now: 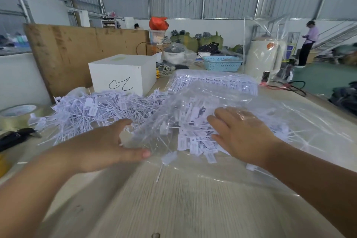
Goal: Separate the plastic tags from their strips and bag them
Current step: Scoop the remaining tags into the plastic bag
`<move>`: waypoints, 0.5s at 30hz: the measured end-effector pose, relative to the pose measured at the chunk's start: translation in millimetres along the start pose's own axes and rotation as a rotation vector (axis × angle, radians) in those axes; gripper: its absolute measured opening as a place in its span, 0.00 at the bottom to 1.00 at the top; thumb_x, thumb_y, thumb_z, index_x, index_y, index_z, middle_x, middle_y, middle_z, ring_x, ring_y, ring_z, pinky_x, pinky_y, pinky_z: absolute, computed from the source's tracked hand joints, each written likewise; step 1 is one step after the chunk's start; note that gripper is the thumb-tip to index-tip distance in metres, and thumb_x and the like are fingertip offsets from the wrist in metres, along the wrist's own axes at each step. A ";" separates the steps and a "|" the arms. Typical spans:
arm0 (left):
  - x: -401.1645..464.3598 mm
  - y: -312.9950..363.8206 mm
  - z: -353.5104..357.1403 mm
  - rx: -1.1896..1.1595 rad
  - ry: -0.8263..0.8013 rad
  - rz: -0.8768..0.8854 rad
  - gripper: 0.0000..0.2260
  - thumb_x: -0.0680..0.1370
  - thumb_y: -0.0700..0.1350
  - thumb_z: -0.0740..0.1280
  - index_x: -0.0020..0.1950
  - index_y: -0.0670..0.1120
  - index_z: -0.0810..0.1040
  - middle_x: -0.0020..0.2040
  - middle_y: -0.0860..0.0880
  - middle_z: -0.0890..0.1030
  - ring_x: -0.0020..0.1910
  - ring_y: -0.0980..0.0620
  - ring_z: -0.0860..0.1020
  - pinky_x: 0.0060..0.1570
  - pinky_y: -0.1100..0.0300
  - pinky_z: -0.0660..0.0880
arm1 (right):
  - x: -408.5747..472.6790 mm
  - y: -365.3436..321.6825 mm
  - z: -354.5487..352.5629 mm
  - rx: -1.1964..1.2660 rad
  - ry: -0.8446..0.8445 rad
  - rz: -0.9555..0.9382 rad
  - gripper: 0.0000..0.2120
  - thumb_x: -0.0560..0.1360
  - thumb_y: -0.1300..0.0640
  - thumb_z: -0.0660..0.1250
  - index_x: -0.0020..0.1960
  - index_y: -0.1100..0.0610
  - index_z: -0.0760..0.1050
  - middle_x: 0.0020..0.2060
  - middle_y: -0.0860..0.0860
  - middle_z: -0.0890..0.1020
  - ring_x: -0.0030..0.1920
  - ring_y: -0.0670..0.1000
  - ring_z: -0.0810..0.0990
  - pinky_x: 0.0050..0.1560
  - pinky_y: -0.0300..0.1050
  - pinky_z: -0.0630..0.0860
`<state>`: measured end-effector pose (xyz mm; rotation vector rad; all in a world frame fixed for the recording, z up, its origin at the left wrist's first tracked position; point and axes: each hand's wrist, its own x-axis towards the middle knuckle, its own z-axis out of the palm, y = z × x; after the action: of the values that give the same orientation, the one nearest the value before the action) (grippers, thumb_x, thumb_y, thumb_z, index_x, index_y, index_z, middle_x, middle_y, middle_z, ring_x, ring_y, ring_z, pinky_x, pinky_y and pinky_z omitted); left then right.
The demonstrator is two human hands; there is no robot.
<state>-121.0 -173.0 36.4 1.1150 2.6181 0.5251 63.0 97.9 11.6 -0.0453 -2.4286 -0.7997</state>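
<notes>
Pale wood-grain bench (173, 208) in a metal-walled warehouse, blurred nearest the camera. Left hand (102, 147) reaching forward, fingers curled around the near edge of a clear plastic bag (193, 100), thumb pressed under its rim, holding the mouth open. Right hand (241, 133) inside the bag, seen through the film, palm down, fingers spread and relaxed on a heap of white plastic tags (195, 141); gripping nothing as far as can be told. A few tags spilling out at the bag's near lip. Left of the bag, a loose pile of tags (92, 110) on the bench, stems tangled. Behind, a second clear bag (214, 81) stuffed with tags. Far left, a roll of clear tape (17, 116). Farther back, a white box (123, 73) with a black scribble, a blue basket (222, 63), a pale kettle-like jug (264, 56), and a person (308, 42) standing at the far right.
</notes>
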 end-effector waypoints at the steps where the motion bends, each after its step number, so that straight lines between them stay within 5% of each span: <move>1: -2.9 4.1 -4.7 0.037 -0.005 -0.030 0.54 0.49 0.85 0.58 0.73 0.67 0.53 0.52 0.60 0.77 0.44 0.62 0.77 0.46 0.61 0.71 | -4.8 1.4 -0.3 -0.020 0.013 0.010 0.18 0.69 0.50 0.76 0.52 0.61 0.80 0.45 0.57 0.80 0.39 0.59 0.80 0.42 0.52 0.78; 4: -8.3 28.5 -2.0 0.145 0.357 0.029 0.48 0.55 0.83 0.54 0.71 0.61 0.61 0.52 0.59 0.77 0.48 0.56 0.78 0.48 0.55 0.74 | -20.9 6.6 -0.5 0.001 0.030 0.019 0.15 0.68 0.54 0.77 0.48 0.62 0.80 0.41 0.58 0.79 0.36 0.60 0.79 0.42 0.54 0.79; 6: -12.8 59.2 14.4 0.213 0.707 0.254 0.32 0.66 0.71 0.60 0.64 0.54 0.71 0.52 0.53 0.77 0.50 0.48 0.78 0.47 0.52 0.76 | -32.0 7.8 -1.7 0.017 0.018 -0.008 0.12 0.67 0.54 0.78 0.43 0.61 0.80 0.34 0.56 0.79 0.31 0.58 0.79 0.37 0.49 0.77; 8: -17.2 95.8 33.6 0.249 0.887 0.565 0.16 0.70 0.57 0.66 0.52 0.49 0.76 0.44 0.50 0.78 0.44 0.45 0.79 0.37 0.53 0.75 | -40.9 7.3 -5.0 0.039 -0.006 -0.023 0.13 0.65 0.53 0.79 0.37 0.59 0.78 0.25 0.53 0.77 0.23 0.56 0.76 0.27 0.44 0.73; 10: -17.7 129.5 56.2 0.316 0.787 0.760 0.09 0.71 0.53 0.66 0.45 0.49 0.76 0.39 0.51 0.78 0.39 0.46 0.79 0.32 0.57 0.71 | -51.9 7.3 -6.2 0.065 -0.064 0.009 0.15 0.65 0.51 0.80 0.34 0.58 0.76 0.21 0.51 0.74 0.18 0.55 0.72 0.20 0.40 0.66; 12: -10.3 149.9 80.5 0.405 0.462 0.749 0.11 0.74 0.57 0.63 0.47 0.51 0.75 0.43 0.51 0.79 0.44 0.47 0.79 0.35 0.58 0.66 | -59.3 10.9 -11.7 0.046 -0.118 0.048 0.12 0.67 0.49 0.77 0.36 0.56 0.78 0.21 0.50 0.75 0.19 0.54 0.74 0.20 0.39 0.65; 15: 9.1 156.2 105.3 0.544 0.133 0.628 0.16 0.77 0.59 0.61 0.53 0.49 0.77 0.50 0.48 0.77 0.52 0.45 0.77 0.41 0.56 0.67 | -64.3 15.6 -21.6 0.150 -0.344 0.086 0.07 0.76 0.48 0.67 0.50 0.51 0.77 0.39 0.49 0.82 0.39 0.54 0.83 0.32 0.43 0.66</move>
<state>11.0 -41.9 5.6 2.1641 2.5490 -0.0349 130.9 107.8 -0.3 -0.2462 -2.7818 -0.6091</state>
